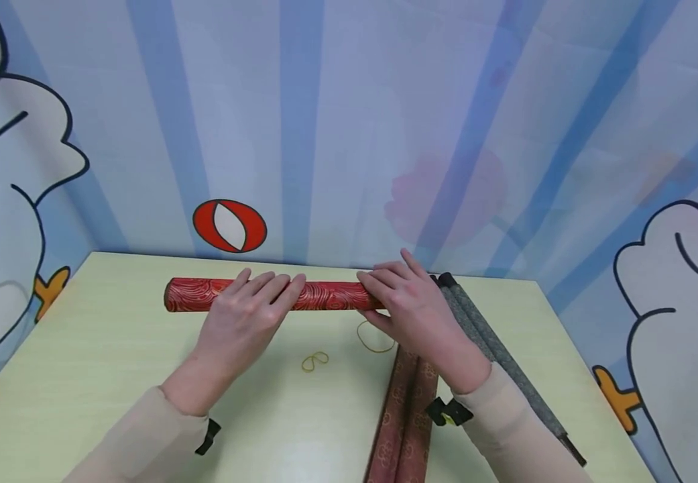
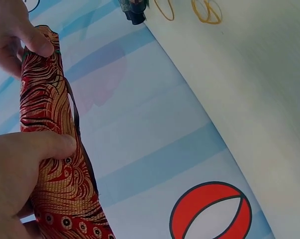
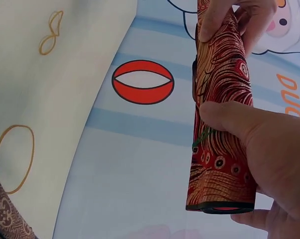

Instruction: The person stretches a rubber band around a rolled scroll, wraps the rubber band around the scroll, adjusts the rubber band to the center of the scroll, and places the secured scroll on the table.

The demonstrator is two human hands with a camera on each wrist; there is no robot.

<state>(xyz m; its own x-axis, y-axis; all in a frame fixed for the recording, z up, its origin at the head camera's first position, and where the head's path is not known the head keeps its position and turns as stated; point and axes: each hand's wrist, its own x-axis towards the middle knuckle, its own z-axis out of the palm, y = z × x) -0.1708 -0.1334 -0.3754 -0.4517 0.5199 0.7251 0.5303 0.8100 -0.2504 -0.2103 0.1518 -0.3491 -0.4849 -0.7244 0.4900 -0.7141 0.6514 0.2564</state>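
Left hand (image 1: pixel 246 318): grips the red patterned roll (image 1: pixel 336 296) left of its middle, fingers over the far side, thumb on the near side as the wrist views show. The roll lies crosswise near the far edge of the worktop (image 1: pixel 113 376), left end free; it appears lifted clear, though contact cannot be confirmed.

Roll condition: already a compact cylinder, so winding is judged essentially done. One dark edge bows slightly away from the body in the left wrist view; it does not lie flat. A thin green line shows near the right end; cannot tell whether band or pattern.

Nearer, below the roll: a small twisted yellow band (image 1: pixel 314 357), then a larger open yellow band (image 3: pixel 33 149) to its right. Both lie loose; neither is round the roll. If they serve as ties, that fastening is judged outstanding.

Right hand (image 1: pixel 412 308): grips the roll's right portion, thumb pressed on it.

Near right: two brownish-red rolls (image 1: pixel 392 422) side by side. Farthest right: two grey rolls (image 1: pixel 508 362), slanting. All four look finished as rolls; fastening not discernible.
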